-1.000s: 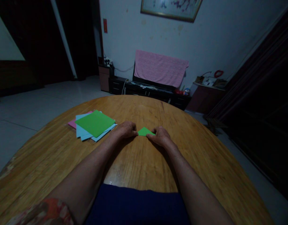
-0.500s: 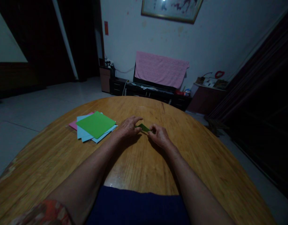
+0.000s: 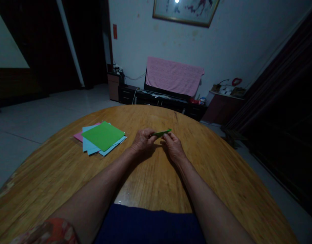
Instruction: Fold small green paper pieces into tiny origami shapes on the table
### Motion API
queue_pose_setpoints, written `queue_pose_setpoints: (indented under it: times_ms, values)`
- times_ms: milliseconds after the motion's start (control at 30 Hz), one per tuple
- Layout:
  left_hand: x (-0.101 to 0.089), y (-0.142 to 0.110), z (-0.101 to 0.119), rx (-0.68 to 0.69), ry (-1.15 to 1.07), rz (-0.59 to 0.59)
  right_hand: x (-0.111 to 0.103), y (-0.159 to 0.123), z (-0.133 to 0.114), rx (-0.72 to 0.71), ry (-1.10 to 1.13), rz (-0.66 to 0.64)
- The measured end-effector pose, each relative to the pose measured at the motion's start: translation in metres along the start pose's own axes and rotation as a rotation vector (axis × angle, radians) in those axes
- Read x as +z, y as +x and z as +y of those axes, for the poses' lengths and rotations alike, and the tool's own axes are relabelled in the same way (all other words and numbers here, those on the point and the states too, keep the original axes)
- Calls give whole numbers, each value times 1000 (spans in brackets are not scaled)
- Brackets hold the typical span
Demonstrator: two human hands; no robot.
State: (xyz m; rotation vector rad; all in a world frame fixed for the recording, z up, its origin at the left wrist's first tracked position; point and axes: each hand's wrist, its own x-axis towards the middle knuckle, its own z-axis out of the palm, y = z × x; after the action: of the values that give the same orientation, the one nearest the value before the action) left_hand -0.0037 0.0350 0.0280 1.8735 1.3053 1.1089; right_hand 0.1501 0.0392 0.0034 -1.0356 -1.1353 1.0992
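Between my hands, over the middle of the wooden table [image 3: 156, 176], is a small folded piece of green paper [image 3: 162, 133], seen nearly edge-on. My left hand [image 3: 145, 139] pinches its left end between thumb and fingers. The fingertips of my right hand [image 3: 173, 145] are closed on its lower right edge. The paper slants up to the right, and its fold details are too small to make out. Left of my left hand lies a loose stack of square paper sheets: a green sheet [image 3: 103, 135] on top, light blue sheets [image 3: 89, 145] below, and a pink sheet [image 3: 78, 136] at the bottom.
The table's rounded far edge faces a low black cabinet [image 3: 150, 100]. A pink cloth [image 3: 173, 76] drapes over a flat panel there. A side cabinet [image 3: 222, 106] holding small items stands at the right. Dark blue fabric [image 3: 150, 225] is at the table's near edge.
The green paper has turned from showing a pointed face to lying nearly edge-on, its right end raised. My left fingers have closed in on it. The stack stays put.
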Motion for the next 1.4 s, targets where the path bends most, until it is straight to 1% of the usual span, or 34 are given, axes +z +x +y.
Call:
queue_pose_setpoints:
  times_ms: [33, 67, 133, 167, 200, 233, 267, 300, 400, 433, 500, 600, 667, 733, 800, 900, 967, 1067, 1167, 1267, 1333, 1400]
  values:
    - [3, -3, 1, 10, -98, 21, 0, 0, -1, 5, 30, 4]
    - [6, -7, 2, -7, -214, 15, 0, 0, -2, 11, 44, -6]
    - [9, -13, 4, -91, -477, -97, -1, -1, -4, 26, 67, -33]
    - [8, -15, 5, -145, -570, -176, -1, -1, -6, 33, 81, -51]
    - [7, -16, 6, -202, -630, -215, -2, -1, -7, 41, 93, -73]
    - [5, -16, 7, -245, -670, -206, -3, -2, -9, 52, 98, -98]
    - [2, -15, 8, -275, -687, -177, -4, -3, -11, 66, 89, -126]
    - [0, -12, 7, -278, -688, -133, -4, -5, -13, 83, 66, -156]
    - [-8, 0, 1, -231, -662, -82, -3, -9, -21, 133, -51, -243]
    - [-10, 4, -3, -215, -659, -92, -3, -11, -23, 147, -80, -273]
    - [-11, 10, -13, -213, -692, -158, -1, -12, -26, 153, -121, -297]
    - [-10, 12, -24, -223, -729, -262, 0, -13, -28, 127, -181, -268]
    - [-9, 10, -24, -234, -735, -290, 1, -13, -28, 121, -209, -259]
    - [-8, 7, -19, -259, -720, -273, 1, -14, -28, 138, -199, -268]
    - [-8, 4, -10, -307, -702, -227, 2, -15, -27, 149, -181, -259]
    - [-7, 0, -1, -348, -738, -181, 4, -14, -24, 115, -207, -214]
    - [-5, -1, 1, -359, -742, -176, 4, -12, -21, 84, -246, -169]
    - [-3, -1, -2, -363, -733, -182, 3, -8, -18, 66, -287, -127]
    - [-4, 1, -8, -339, -800, -221, 2, -7, -19, 108, -237, -161]
    - [-6, 3, -14, -331, -869, -316, 3, -11, -21, 189, -70, -230]
    - [-7, 4, -17, -329, -911, -354, 4, -14, -23, 224, 32, -263]
    - [-6, 5, -20, -329, -931, -378, 4, -16, -25, 245, 54, -293]
